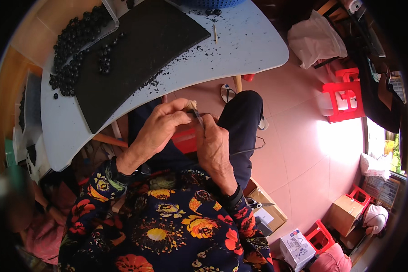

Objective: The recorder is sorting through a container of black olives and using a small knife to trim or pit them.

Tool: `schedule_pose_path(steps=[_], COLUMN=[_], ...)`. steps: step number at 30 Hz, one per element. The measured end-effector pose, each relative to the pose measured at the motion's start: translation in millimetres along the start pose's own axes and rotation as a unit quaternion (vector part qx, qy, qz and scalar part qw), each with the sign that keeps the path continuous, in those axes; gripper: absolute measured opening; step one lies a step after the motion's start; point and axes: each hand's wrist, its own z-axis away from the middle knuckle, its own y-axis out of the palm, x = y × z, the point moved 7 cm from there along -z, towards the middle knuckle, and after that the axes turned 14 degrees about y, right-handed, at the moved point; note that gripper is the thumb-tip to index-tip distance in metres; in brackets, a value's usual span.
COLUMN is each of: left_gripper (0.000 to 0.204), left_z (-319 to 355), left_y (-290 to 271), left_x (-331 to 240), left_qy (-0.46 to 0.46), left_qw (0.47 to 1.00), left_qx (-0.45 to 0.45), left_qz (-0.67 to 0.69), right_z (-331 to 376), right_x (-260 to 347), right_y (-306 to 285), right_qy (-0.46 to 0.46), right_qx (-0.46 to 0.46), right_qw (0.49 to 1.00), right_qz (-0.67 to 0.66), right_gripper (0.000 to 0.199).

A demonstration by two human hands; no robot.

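Over my lap, just off the near table edge, my two hands come close together. My left hand [156, 129] is closed, pinching a small pale piece [191, 105] at its fingertips; its kind is too small to tell. Closed too, my right hand [214, 147] grips a thin, dark, narrow-bladed tool [197, 116], whose tip touches or nearly touches that piece. I cannot make out the tool's exact kind. On the table, black round beads or fruits [79, 38] lie heaped at the far left, some beside a clear plastic tray [111, 13].
A black mat [136, 50] covers much of the white table [254, 41], with dark crumbs and a small stick [216, 34] near it. A blue basket [213, 3] stands at the far edge. Red stools [344, 99] and cartons [344, 213] are rightward. Another person [45, 222] sits at left.
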Motion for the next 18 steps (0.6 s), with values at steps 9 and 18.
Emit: schedule_pose_path(steps=[9, 18], left_gripper=[0.018, 0.021], left_z=[13.3, -12.2], left_y=[15.9, 12.1], left_x=[-14.9, -16.4], left_qy=[-0.035, 0.007], left_qw=[0.995, 0.991], left_qx=[0.055, 0.043], left_qz=[0.071, 0.128], right_z=[-21.2, -7.1], right_x=[-44.4, -17.8], right_y=[-6.1, -2.7], right_qy=[0.014, 0.103], right_qx=[0.006, 0.093], right_qw=[0.989, 0.958], right_qz=[-0.15, -0.251], right_gripper=[0.019, 0.03])
